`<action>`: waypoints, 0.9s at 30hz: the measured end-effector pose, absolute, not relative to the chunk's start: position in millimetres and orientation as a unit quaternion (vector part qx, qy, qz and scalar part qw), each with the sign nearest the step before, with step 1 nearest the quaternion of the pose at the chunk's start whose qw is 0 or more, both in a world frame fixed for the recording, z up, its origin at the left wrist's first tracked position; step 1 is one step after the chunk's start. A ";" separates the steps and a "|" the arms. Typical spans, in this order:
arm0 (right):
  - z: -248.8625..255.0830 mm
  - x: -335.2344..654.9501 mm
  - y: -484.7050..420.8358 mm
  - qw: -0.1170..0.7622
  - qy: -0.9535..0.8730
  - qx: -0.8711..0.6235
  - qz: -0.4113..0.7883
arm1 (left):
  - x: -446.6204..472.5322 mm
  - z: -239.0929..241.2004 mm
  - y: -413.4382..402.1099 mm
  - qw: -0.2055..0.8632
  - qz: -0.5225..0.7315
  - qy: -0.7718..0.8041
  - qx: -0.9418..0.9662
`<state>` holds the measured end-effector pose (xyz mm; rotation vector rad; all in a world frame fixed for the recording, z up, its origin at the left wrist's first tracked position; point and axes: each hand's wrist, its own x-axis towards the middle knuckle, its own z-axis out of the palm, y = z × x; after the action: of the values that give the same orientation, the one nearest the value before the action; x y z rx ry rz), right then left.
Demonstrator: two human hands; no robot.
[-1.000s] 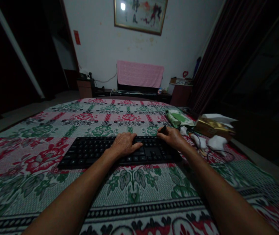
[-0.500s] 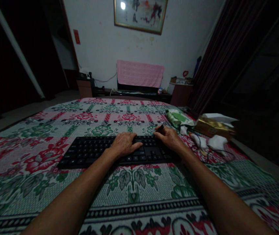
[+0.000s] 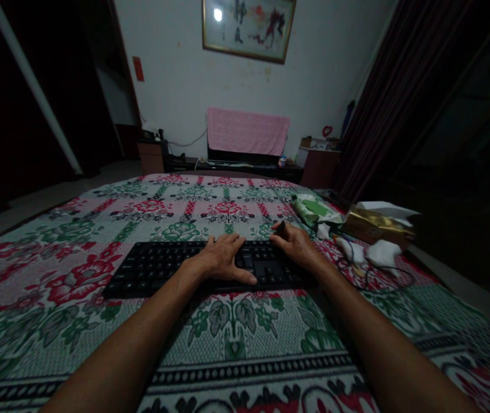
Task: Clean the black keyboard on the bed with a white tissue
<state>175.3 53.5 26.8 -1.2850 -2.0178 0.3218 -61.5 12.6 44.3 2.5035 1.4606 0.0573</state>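
A black keyboard [image 3: 154, 267] lies on a floral bedspread [image 3: 236, 321] in front of me. My left hand [image 3: 221, 261] rests flat on its middle keys, fingers spread and thumb stretched toward the near edge. My right hand [image 3: 294, 244] sits over the keyboard's far right corner, its fingers closed on a small dark object [image 3: 281, 229] that I cannot make out.
To the right on the bedspread lie a green packet [image 3: 314, 209], a gold box [image 3: 372, 226], crumpled white tissues [image 3: 382, 252] and a dark cable [image 3: 382, 275]. A low cabinet with a pink cloth [image 3: 247, 131] stands against the far wall.
My left hand's fingers have spread and its thumb has swung toward the keyboard's near edge. My right hand has shifted slightly left along the keyboard's far right corner.
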 end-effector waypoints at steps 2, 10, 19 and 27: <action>27.6 175.1 53.8 0.350 -0.784 -0.498 0.118 | -61.0 43.3 13.5 0.125 0.009 0.502 0.856; 43.9 171.9 64.4 0.281 -0.823 -0.477 0.129 | -61.0 41.6 13.9 0.140 0.000 0.491 0.860; 50.5 171.3 57.1 0.271 -0.836 -0.462 0.122 | -60.7 39.4 14.4 0.137 0.018 0.486 0.863; 52.2 166.5 55.2 0.245 -0.844 -0.470 0.082 | -60.1 40.3 14.2 0.140 0.015 0.490 0.860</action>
<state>166.5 55.2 52.2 -1.2837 -2.3031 0.2228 -60.1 14.2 40.3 2.4851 1.4158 0.0421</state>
